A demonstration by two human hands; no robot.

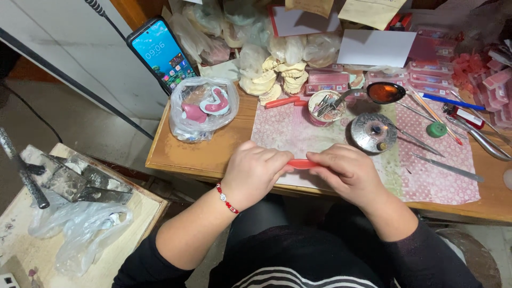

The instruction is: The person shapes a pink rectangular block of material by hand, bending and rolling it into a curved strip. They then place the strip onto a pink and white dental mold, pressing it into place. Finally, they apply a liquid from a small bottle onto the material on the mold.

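My left hand (254,172) and my right hand (346,172) both close on a short red wax strip (302,164), held level between them at the near edge of the wooden table (213,154). A red bead bracelet circles my left wrist. Just beyond the hands lies a pink patterned mat (298,130). On it sit a round metal burner (373,132), a small cup of metal tools (325,106) and several thin metal instruments (448,168).
A clear bag with pink dental pieces (204,106) lies left of the mat. Plaster dental casts (272,77) and a phone (160,53) stand behind. A metal spoon (385,92) and pink wax boxes (442,69) are at the right. A low side bench with a hammer (24,173) is at left.
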